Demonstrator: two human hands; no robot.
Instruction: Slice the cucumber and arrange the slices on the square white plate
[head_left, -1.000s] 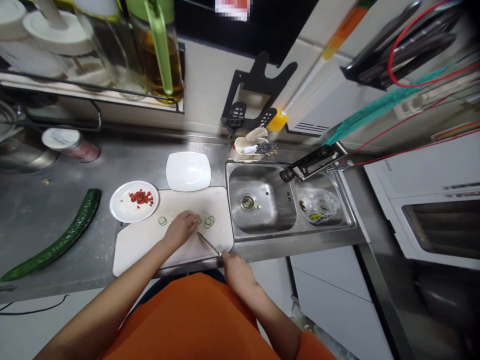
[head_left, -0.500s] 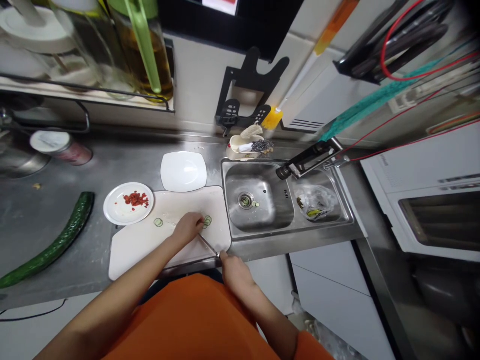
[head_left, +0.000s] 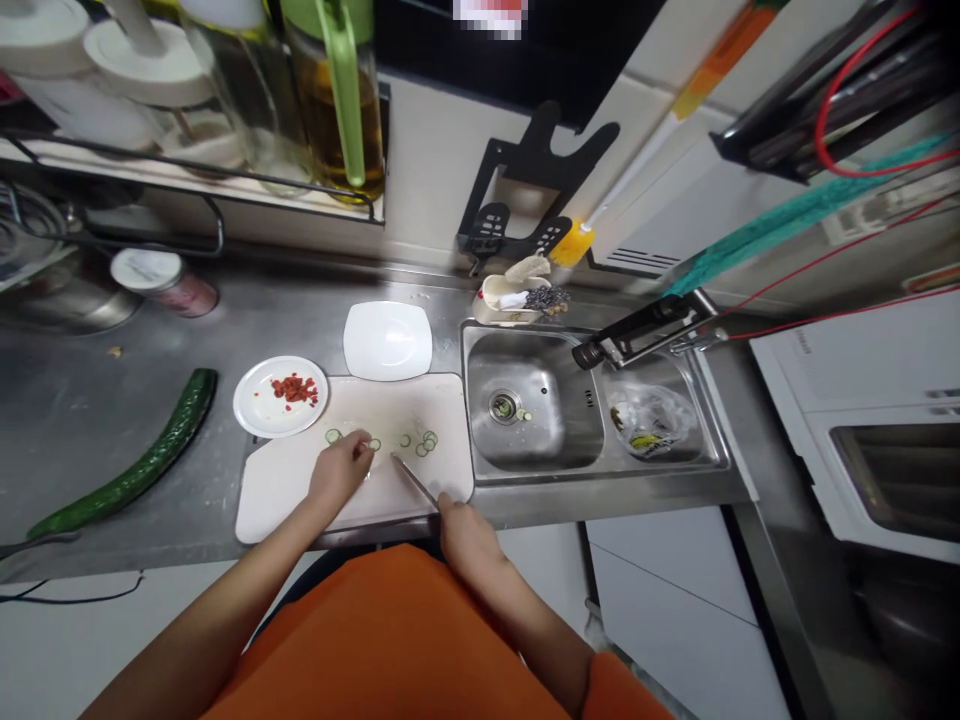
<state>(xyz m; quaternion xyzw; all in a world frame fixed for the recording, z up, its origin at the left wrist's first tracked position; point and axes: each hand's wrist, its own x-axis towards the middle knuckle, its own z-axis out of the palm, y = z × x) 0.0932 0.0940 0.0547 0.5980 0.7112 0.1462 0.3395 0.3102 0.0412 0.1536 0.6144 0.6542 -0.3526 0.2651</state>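
My right hand (head_left: 466,535) grips the handle of a knife (head_left: 416,482), whose blade points up and left over the white cutting board (head_left: 285,490). Over the board's middle is my left hand (head_left: 341,472), its fingers curled together beside a thin cucumber slice (head_left: 374,444); whether they hold anything is too small to tell. Another slice (head_left: 333,436) lies just beyond that hand. Several more cucumber slices (head_left: 426,444) rest near the board's right end. A round white plate (head_left: 255,400) with chopped red pieces (head_left: 294,389) overlaps the board's far left corner.
A white square plate (head_left: 388,341) touches the board's far edge. On the left lies a whole cucumber (head_left: 142,465), with a lidded jar (head_left: 165,283) behind. To the right are a steel sink (head_left: 536,430) and a plastic bag (head_left: 652,420) in its smaller basin.
My left hand has moved left, away from the slices at the right end, uncovering the knife tip and a slice between. The right hand still holds the knife. The view has shifted slightly.
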